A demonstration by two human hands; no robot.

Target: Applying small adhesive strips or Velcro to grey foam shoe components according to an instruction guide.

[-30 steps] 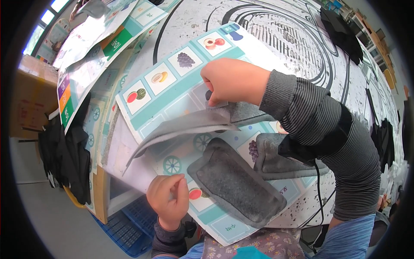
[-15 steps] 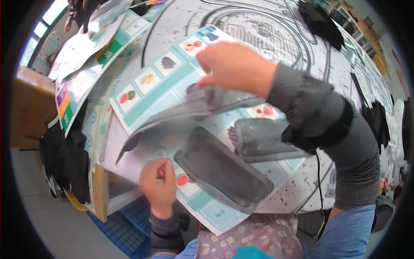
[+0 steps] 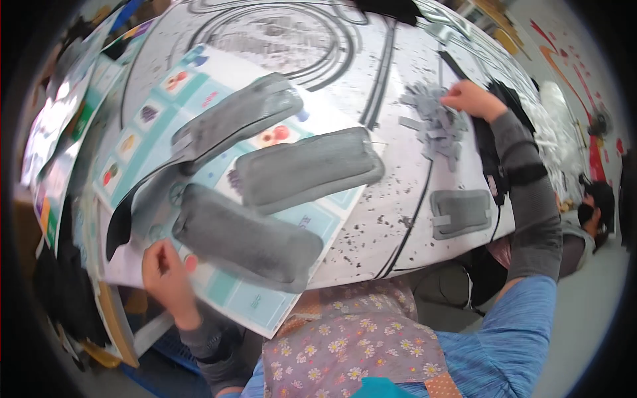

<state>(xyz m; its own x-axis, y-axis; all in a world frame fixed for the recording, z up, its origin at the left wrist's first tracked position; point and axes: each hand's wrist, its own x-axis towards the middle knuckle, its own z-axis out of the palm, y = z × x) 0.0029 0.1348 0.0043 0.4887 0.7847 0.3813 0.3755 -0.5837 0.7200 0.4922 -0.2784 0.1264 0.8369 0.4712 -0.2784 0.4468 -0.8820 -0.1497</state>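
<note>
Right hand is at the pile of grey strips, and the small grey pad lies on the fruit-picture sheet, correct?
Not quite: in the head view, the small grey pad lies on the white tabletop, right of the fruit-picture sheet. The right hand is at the pile of grey strips.

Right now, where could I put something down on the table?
There's bare white table between the printed sheet and the small grey pad, and farther back between the sheet and the grey strips. It's crowded on the sheet, with three bigger pads, and around the right hand.
</note>
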